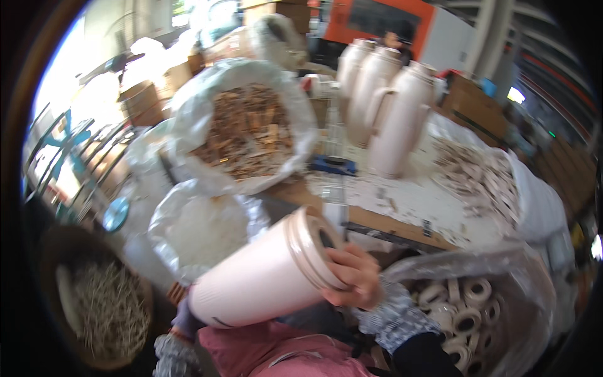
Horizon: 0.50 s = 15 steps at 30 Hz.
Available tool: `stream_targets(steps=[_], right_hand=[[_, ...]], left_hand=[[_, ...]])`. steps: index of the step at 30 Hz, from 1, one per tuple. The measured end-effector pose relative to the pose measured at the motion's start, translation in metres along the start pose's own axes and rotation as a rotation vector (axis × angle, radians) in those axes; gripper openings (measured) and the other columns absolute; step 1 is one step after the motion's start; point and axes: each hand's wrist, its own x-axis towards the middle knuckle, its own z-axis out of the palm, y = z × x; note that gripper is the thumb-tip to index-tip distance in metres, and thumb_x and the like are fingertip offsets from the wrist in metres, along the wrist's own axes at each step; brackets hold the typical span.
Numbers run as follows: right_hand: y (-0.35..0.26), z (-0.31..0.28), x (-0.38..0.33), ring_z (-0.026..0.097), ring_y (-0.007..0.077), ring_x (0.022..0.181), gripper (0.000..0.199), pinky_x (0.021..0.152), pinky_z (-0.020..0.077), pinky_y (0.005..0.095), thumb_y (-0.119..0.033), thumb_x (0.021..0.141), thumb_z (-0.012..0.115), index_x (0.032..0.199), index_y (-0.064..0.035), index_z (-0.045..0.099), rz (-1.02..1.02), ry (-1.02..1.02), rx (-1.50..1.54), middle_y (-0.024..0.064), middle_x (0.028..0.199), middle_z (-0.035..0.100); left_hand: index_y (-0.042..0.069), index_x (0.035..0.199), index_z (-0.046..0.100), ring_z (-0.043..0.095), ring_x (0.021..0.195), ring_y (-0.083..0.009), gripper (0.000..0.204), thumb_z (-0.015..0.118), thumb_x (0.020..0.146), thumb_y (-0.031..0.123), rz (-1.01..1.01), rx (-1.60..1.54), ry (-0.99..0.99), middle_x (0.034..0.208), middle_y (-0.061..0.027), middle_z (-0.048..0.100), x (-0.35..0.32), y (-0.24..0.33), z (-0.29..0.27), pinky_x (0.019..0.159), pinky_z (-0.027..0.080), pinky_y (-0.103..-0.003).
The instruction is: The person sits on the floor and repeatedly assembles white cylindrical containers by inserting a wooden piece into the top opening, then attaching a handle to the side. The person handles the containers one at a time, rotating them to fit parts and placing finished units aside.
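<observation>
A pale pink thermos jug body [257,273] lies tilted across my lap, its ringed neck end up to the right and its base down to the left. My right hand [355,276] is closed round the neck rim, fingers at the dark round opening. My left hand [186,322], in a purplish glove, grips the base end; its fingers are mostly hidden by the jug. On the table beyond, several similar thermos jugs [399,122] stand upright, the nearest with a handle. By my right forearm, a plastic-lined bag [534,283] holds many pale rings with dark centres.
A white sack [301,122] of brown scraps stands ahead left, with a smaller clear bag [166,217] below it. A container of pale thin strands [110,314] is lower left. The worktable [370,195] carries a blue tool [333,165] and a heap of pale strips [477,179].
</observation>
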Motion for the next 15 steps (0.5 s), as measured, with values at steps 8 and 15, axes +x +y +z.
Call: stream_targets(steps=[8,15], right_hand=[[0.1,0.114,-0.14,0.062,0.0149,0.1,0.045,0.088,0.0507,0.0342,-0.039,0.101,0.051,0.121,0.0005,0.061,1.729,-0.175,1.214,0.0085,0.116,0.065],[0.177,-0.017,-0.081,0.066,0.0182,0.068,0.015,0.057,0.0521,0.0296,-0.011,0.092,0.059,0.101,-0.002,0.067,1.325,0.011,0.808,0.0084,0.087,0.067]], left_hand=[[0.003,0.115,0.064,0.061,0.103,-0.0389,0.035,0.066,0.088,0.024,1.079,1.136,0.063,0.115,-0.0228,0.062,-0.082,0.268,0.111,0.084,0.051,-0.047],[0.0,0.11,0.065,0.066,0.094,-0.0336,0.041,0.072,0.078,0.025,0.374,1.563,0.203,0.107,-0.0187,0.065,-0.073,0.315,0.157,0.08,0.052,-0.044]])
